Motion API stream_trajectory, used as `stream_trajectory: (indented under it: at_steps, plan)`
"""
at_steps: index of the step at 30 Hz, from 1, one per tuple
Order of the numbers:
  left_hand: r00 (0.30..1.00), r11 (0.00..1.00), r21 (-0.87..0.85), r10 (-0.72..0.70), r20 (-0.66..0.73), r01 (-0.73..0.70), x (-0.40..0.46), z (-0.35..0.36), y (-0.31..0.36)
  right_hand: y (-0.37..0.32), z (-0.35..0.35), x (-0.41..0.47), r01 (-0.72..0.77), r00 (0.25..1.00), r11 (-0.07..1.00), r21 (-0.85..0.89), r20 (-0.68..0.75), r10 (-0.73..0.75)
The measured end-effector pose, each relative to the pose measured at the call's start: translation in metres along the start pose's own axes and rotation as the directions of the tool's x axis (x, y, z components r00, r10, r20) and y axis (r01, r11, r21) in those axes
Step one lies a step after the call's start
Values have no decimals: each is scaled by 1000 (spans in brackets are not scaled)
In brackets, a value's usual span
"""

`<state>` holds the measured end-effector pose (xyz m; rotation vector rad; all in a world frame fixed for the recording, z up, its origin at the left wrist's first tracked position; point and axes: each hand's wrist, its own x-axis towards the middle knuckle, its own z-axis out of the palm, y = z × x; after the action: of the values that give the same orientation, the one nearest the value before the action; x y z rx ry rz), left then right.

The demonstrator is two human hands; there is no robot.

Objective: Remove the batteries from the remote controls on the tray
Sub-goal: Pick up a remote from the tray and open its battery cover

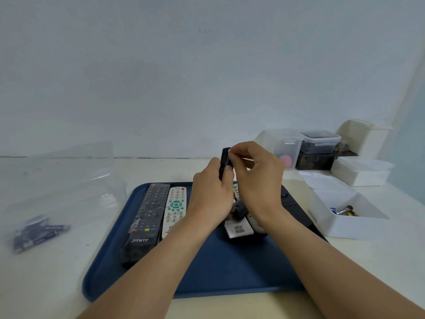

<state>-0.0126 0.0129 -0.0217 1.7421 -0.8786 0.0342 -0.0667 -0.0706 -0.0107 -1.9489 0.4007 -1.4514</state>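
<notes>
Blue plastic tray (230, 272) lies under both forearms, and above its far edge the left hand (210, 192) grips a small black remote (224, 164) held upright while the right hand (257, 178) pinches at a battery (228, 161) in its open back. Left of the left hand, a black remote (145, 222) and a white remote (174, 210) lie side by side on the tray; beneath the wrists more remotes (239, 226) are partly hidden. Right of the right hand sits a white box (345, 224) holding loose batteries (343, 210), and far left a clear bag of batteries (39, 233).
</notes>
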Motion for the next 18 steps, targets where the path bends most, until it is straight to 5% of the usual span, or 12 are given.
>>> stream_trajectory:
  at_steps: [18]
  plan:
    - [981, 996, -13, -81, 176, 85, -3, -1, -2, 9, -4, 12, -139, 987, 984, 112, 91, 130]
